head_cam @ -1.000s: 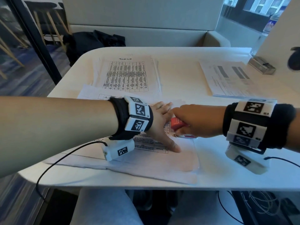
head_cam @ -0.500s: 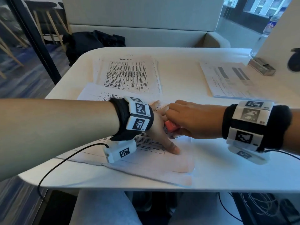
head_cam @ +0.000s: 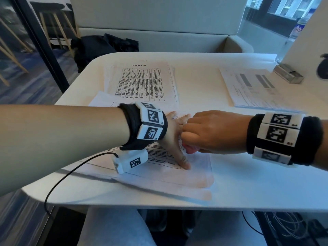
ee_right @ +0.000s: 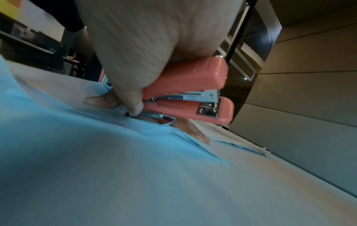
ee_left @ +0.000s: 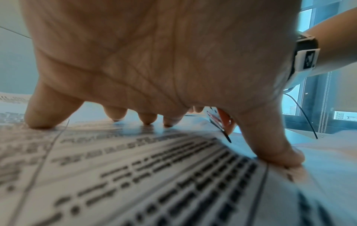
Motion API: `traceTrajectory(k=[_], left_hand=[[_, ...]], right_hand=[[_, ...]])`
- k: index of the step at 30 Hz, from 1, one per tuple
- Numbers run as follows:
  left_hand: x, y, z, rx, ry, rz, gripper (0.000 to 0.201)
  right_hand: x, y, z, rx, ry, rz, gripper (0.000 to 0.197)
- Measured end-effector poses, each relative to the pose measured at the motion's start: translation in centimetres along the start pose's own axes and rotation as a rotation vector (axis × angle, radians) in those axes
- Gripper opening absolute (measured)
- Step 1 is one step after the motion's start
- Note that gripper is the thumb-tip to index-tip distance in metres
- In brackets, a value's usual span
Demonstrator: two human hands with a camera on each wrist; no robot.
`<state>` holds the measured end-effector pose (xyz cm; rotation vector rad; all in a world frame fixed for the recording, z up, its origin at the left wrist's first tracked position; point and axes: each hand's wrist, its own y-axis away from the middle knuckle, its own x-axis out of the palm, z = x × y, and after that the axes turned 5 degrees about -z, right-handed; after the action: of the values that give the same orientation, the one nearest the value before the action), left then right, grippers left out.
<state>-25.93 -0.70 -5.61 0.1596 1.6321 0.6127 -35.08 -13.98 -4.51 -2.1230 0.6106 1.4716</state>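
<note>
Pinning the printed sheets [head_cam: 191, 176] to the table [head_cam: 257, 185] with the splayed, straight-fingered left hand [head_cam: 173, 139]; gripping the red stapler [ee_right: 185, 85] in the curled right hand [head_cam: 211, 132] at the sheets' edge, beside the left thumb; seen far right, a small clear box [head_cam: 287, 76], perhaps holding staples

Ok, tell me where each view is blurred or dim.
Head view: evenly lit, right hand slightly soft. Left wrist view: left hand sharp, printed sheet blurred. Right wrist view: dim room, stapler clear, foreground a bluish blur.
</note>
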Motion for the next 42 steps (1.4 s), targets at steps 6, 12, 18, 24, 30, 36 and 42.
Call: traceTrajectory(k=[6, 12, 18, 24, 30, 36, 42], left_hand=[[0.6, -1.0, 0.2, 0.030, -0.080, 0.009, 0.066], [0.3, -0.3, 0.0, -0.131, 0.083, -0.063, 0.110], [0.3, -0.2, 0.1, -0.058, 0.123, -0.043, 0.086], [0.6, -0.7, 0.5, -0.188, 0.080, -0.024, 0.110], [0.5, -0.8, 0.5, -0.203, 0.067, -0.002, 0.118], [0.6, -0.8, 0.5, -0.217, 0.044, 0.013, 0.125], [0.3, -0.3, 0.3, -0.186, 0.078, 0.001, 0.122]], right_hand=[[-0.1, 0.2, 0.4, -0.095, 0.091, 0.015, 0.018], [-0.4, -1.4, 0.7, 0.684, -0.460, 0.407, 0.029], [-0.7, -2.8, -0.2, 0.951, -0.674, 0.520, 0.036], [-1.8, -3.0, -0.8, 1.069, -0.831, 0.574, 0.031], [-2.1, -3.1, -1.0, 1.146, -0.787, 0.648, 0.026], [-2.0, -3.0, -1.3, 1.215, -0.872, 0.688, 0.042], [-2.2, -2.6, -1.0, 1.112, -0.747, 0.669, 0.036]])
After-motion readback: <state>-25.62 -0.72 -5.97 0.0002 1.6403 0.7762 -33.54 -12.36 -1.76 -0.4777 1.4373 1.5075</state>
